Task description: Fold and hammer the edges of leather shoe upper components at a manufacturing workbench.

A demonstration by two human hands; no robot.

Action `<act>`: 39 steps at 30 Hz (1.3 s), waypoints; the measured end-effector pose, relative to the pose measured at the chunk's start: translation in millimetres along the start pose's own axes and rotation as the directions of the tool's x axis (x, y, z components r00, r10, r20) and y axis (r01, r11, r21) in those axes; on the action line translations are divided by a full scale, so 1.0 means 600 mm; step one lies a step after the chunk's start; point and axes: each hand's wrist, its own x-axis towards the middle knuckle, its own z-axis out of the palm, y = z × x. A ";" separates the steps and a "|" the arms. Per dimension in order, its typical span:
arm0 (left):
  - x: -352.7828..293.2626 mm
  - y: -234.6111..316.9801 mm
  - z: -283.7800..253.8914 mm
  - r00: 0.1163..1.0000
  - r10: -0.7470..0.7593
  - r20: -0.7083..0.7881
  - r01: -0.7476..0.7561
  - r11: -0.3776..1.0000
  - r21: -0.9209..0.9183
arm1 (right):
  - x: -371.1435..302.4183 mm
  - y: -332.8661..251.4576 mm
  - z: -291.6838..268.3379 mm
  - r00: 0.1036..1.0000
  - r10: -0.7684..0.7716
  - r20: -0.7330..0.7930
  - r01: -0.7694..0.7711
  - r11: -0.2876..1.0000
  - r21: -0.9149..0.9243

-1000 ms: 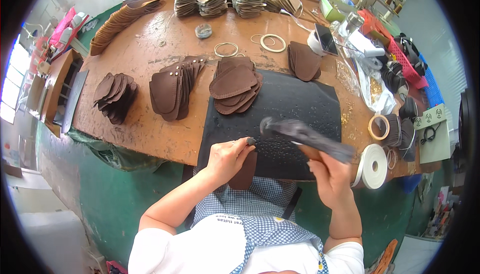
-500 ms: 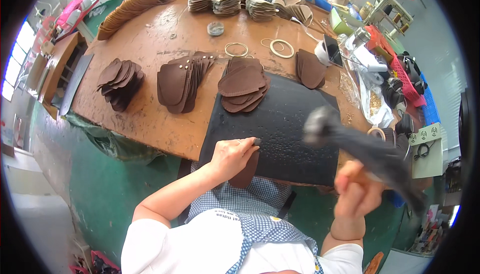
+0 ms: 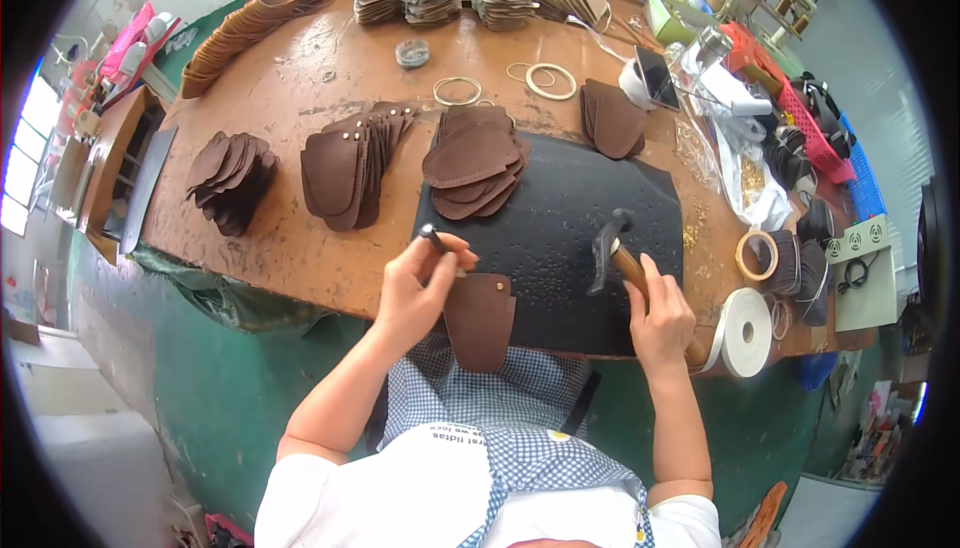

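Observation:
A brown leather piece [image 3: 479,326] lies at the front edge of the black mat [image 3: 570,318], partly overhanging my lap. One small brass-coloured stud [image 3: 500,286] shows near its upper right corner. Beside its upper left corner, my left hand [image 3: 412,286] pinches a short dark punch-like rod [image 3: 431,234] with a pale end, tilted and clear of the stud. My right hand [image 3: 662,316] is wrapped round the wooden handle of a hammer [image 3: 606,250]. Its dark head is over the right part of the mat.
Stacks of brown leather pieces [image 3: 470,163] stand behind the mat, one with studs [image 3: 345,168] left of it. A white tape roll [image 3: 747,332] and a tan tape roll [image 3: 757,255] sit at right. Farther back are a round container [image 3: 412,53] and a phone [image 3: 656,78].
The hammer, raised and blurred at the right before, has come down leftward over the mat. My left hand has moved left with the rod, uncovering the stud on the leather.

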 end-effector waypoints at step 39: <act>-0.007 0.028 -0.054 0.998 0.055 0.037 -0.063 0.955 0.288 | -0.016 -0.136 0.069 0.985 -0.169 -0.032 0.154 0.784 0.601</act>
